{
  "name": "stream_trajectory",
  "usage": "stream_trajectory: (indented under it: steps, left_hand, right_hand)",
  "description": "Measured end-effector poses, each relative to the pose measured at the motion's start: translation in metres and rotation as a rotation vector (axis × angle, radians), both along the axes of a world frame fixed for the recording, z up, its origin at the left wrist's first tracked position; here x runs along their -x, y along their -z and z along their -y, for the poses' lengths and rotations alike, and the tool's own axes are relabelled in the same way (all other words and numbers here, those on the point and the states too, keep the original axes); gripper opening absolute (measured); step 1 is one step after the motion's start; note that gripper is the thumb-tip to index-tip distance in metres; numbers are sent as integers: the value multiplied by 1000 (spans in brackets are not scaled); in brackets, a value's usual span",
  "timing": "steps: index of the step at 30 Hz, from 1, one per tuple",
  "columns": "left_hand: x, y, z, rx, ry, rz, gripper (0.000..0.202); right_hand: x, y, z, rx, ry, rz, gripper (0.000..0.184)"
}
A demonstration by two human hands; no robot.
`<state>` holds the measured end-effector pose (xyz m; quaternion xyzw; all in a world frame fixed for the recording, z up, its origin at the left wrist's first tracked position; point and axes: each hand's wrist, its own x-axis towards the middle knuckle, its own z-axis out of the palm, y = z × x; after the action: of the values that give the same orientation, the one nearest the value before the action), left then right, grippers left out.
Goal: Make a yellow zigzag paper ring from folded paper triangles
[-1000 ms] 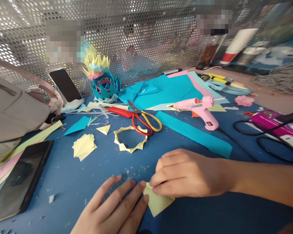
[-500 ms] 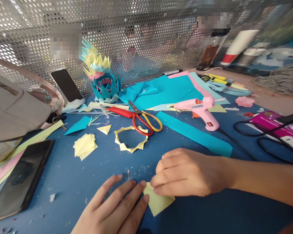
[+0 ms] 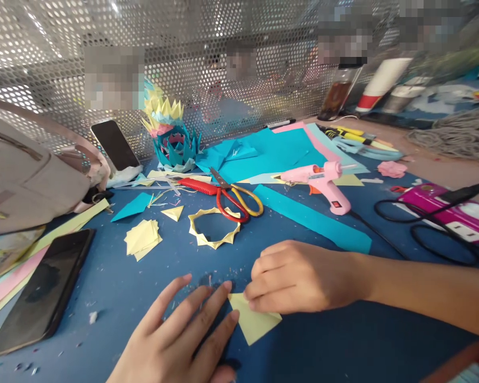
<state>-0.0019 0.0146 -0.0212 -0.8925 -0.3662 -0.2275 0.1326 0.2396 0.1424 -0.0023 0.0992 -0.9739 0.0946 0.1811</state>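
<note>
A small pale yellow paper piece (image 3: 257, 323) lies on the blue tabletop (image 3: 303, 351), its top edge partly under my fingers. My right hand (image 3: 291, 279) is curled over the upper right part of the paper, fingertips pressed on it. Flat and spread, my left hand (image 3: 187, 330) rests beside it, its fingertips at the paper's left corner. Beyond the hands lies a ring of folded yellow paper (image 3: 193, 234), with red and yellow-handled scissors (image 3: 239, 199) overlapping its edge. A stack of yellow paper pieces (image 3: 142, 239) and a folded yellow triangle (image 3: 173, 213) sit to the left.
A pink glue gun (image 3: 323, 183) rests near a blue paper strip (image 3: 311, 218), its cord trailing right toward a magenta power strip (image 3: 443, 210). Phones (image 3: 43, 292) and a bag (image 3: 27, 165) stand left. Behind are a folded-paper model (image 3: 171, 133) and blue sheets (image 3: 271, 151).
My left fingers have drawn slightly left and lie more apart, showing more of the paper's left corner. My right hand keeps its grip on the paper. The view has shifted a little.
</note>
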Motion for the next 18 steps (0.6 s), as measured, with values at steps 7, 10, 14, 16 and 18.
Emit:
stream_trajectory:
  steps: [7,10,14,16,18]
  left_hand:
    - [-1,9,1,-70,-22,82,38]
    - [0,12,-1,-42,-45,71,40]
    - [0,13,-3,-25,-51,75,39]
    - [0,13,-3,-13,-56,87,39]
    - [1,11,-2,-1,-66,108,40]
  right_hand:
    - [-1,2,1,-38,18,5,23]
    - [-1,2,1,-32,10,10,23]
    - [-1,2,1,-44,28,11,24]
    - [0,2,1,-62,32,3,23]
    - [0,1,1,-75,26,-1,22]
